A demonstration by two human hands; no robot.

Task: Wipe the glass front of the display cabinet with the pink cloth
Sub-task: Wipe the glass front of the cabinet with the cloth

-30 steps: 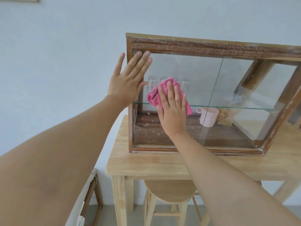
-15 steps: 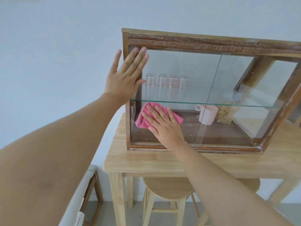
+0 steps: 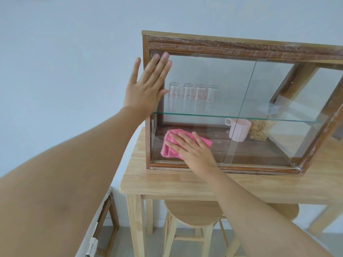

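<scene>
The pink cloth (image 3: 178, 143) lies bunched against the lower left part of the glass front (image 3: 204, 86) of the display cabinet (image 3: 241, 45), below the level of the glass shelf (image 3: 222, 116) and just above the bottom frame rail. The right hand (image 3: 194, 154) presses it flat to the pane, fingers (image 3: 178, 140) straight, slightly spread and pointing up and to the left, the forearm reaching in from the lower right. The left hand (image 3: 146, 89) is braced flat on the cabinet's upper left corner post, its fingers extended upward and close together, the thumb set apart to the right across the glass; the arm stretches out long from the lower left. Inside, four measuring glasses (image 3: 193, 97) stand in a row on the shelf, and a pink mug (image 3: 239, 129) sits on the floor beside a jar of cereal (image 3: 259, 129). The cabinet rests on a pale wooden table (image 3: 167, 180), with a round stool (image 3: 193, 214) tucked beneath.
</scene>
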